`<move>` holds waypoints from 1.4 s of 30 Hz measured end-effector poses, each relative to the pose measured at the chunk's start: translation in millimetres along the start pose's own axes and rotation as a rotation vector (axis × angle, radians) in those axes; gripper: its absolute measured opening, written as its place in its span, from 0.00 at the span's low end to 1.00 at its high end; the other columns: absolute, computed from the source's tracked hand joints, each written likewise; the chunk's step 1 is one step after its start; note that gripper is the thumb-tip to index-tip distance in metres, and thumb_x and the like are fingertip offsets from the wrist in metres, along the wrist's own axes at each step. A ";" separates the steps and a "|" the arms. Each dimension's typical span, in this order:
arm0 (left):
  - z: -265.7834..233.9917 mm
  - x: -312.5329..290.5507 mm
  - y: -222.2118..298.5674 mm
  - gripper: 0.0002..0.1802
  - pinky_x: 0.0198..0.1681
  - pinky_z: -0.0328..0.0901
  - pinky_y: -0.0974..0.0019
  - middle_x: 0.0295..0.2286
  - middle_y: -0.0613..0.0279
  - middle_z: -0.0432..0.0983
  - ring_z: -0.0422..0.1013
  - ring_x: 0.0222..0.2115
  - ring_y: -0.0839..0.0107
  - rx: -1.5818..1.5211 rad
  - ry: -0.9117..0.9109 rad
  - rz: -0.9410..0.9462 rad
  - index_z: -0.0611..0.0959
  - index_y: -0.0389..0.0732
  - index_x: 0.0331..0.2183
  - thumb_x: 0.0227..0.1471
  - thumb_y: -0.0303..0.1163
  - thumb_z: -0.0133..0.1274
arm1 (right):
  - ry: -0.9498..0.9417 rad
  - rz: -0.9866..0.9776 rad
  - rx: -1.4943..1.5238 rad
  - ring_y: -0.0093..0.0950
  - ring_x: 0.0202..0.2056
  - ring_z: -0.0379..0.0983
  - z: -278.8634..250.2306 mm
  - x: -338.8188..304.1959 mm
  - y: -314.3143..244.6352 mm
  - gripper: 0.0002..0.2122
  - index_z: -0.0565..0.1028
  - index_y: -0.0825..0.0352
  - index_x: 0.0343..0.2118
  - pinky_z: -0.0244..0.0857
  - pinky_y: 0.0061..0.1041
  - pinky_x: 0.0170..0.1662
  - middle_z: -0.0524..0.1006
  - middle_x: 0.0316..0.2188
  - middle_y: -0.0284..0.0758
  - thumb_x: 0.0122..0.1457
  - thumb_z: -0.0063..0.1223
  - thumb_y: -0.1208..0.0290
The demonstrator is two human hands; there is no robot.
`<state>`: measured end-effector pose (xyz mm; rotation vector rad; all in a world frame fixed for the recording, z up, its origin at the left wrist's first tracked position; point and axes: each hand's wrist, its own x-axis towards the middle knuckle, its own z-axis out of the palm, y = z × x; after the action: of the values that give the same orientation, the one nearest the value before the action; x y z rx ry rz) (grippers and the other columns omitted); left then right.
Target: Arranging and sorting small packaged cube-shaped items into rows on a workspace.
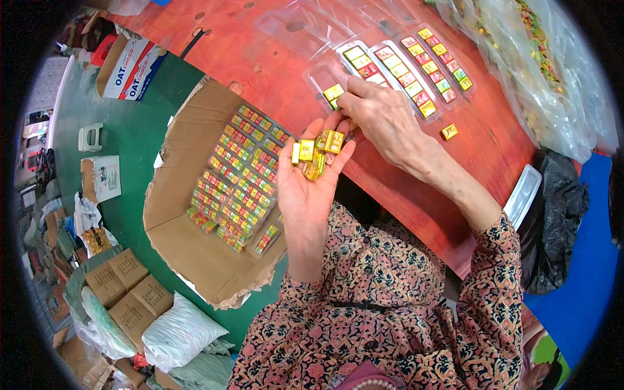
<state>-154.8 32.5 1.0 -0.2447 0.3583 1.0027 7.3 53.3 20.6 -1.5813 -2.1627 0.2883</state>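
Note:
My left hand (304, 201) is cupped palm up at the table's edge, holding several small yellow and gold wrapped blocks (312, 159). Just beyond it, my right hand (383, 117) reaches over a clear plastic tray (313, 79) with its fingers pinched together. What those fingers hold, if anything, is hidden. A couple of yellow-green blocks (333, 93) lie in the near end of the tray's left row. The rows to its right hold red, yellow and green blocks (406, 79). One loose gold block (449, 132) lies on the red table right of my wrist.
An open cardboard carton (166, 214) stands left of the table (260, 39), with many filled trays (240, 172) inside. A clear bag (513, 71) of wrapped blocks lies at the far right. Black plastic (556, 227) hangs by the table's right end. Brown boxes (140, 299) sit lower left.

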 end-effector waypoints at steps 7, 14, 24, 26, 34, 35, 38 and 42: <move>-5.9 5.6 -0.2 0.27 0.56 0.49 0.42 0.52 0.38 0.55 0.52 0.54 0.47 -0.002 -0.046 -0.022 0.62 0.27 0.49 0.58 0.41 0.28 | 0.052 0.040 -0.073 0.35 0.26 0.70 3.9 3.3 6.3 0.03 0.69 0.69 0.23 0.64 0.33 0.26 0.69 0.24 0.37 0.46 0.48 0.76; -9.0 2.2 4.6 0.27 0.55 0.50 0.42 0.51 0.38 0.57 0.54 0.53 0.49 0.001 -0.047 -0.008 0.62 0.27 0.50 0.58 0.41 0.28 | 0.048 0.134 0.288 0.34 0.26 0.70 -9.4 -5.5 -1.2 0.05 0.73 0.70 0.27 0.65 0.26 0.28 0.72 0.25 0.38 0.48 0.53 0.75; -10.9 -5.8 -2.7 0.27 0.53 0.55 0.59 0.44 0.50 0.67 0.61 0.47 0.65 0.090 -0.066 -0.008 0.62 0.28 0.51 0.56 0.39 0.36 | 0.036 -0.023 0.286 0.36 0.24 0.69 -7.7 -27.2 -29.6 0.06 0.72 0.66 0.27 0.64 0.32 0.26 0.68 0.23 0.37 0.46 0.54 0.73; -11.1 -10.3 4.5 0.25 0.50 0.59 0.56 0.42 0.50 0.69 0.65 0.44 0.65 -0.059 -0.283 -0.132 0.65 0.29 0.49 0.56 0.38 0.38 | 0.040 -0.005 0.472 0.36 0.27 0.71 -18.2 -23.5 -35.7 0.07 0.74 0.68 0.26 0.65 0.32 0.29 0.71 0.24 0.38 0.45 0.51 0.71; 21.2 -15.3 -42.6 0.16 0.28 0.73 0.65 0.33 0.48 0.73 0.72 0.31 0.58 0.265 0.205 -0.113 0.74 0.35 0.39 0.54 0.36 0.43 | 0.064 0.379 0.851 0.12 0.25 0.65 -93.6 -41.6 29.4 0.08 0.76 0.70 0.32 0.60 0.15 0.26 0.73 0.22 0.24 0.55 0.51 0.70; 14.4 -14.6 -46.1 0.15 0.26 0.72 0.67 0.32 0.49 0.73 0.72 0.30 0.59 0.288 0.159 -0.212 0.74 0.36 0.39 0.54 0.35 0.43 | 0.148 0.405 0.813 0.10 0.23 0.63 -106.5 -43.6 41.3 0.09 0.77 0.69 0.32 0.57 0.13 0.24 0.73 0.22 0.22 0.55 0.51 0.69; 3.4 -11.7 -69.1 0.14 0.17 0.68 0.74 0.33 0.47 0.71 0.70 0.30 0.60 0.337 0.152 -0.378 0.73 0.36 0.40 0.53 0.33 0.44 | 0.330 0.666 0.895 0.10 0.19 0.63 -154.2 -50.3 82.1 0.09 0.76 0.67 0.33 0.57 0.11 0.20 0.74 0.23 0.24 0.54 0.53 0.67; -5.2 -4.3 -97.4 0.17 0.24 0.70 0.69 0.37 0.45 0.71 0.71 0.34 0.58 0.407 0.098 -0.501 0.73 0.35 0.42 0.54 0.35 0.43 | 0.632 0.744 0.874 0.14 0.21 0.65 -196.0 -62.5 158.4 0.10 0.75 0.67 0.36 0.60 0.14 0.23 0.73 0.24 0.27 0.53 0.53 0.69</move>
<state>-74.7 -23.1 1.6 -0.0091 0.5492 0.4111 248.7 27.9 112.9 -1.5410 -0.7297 0.7165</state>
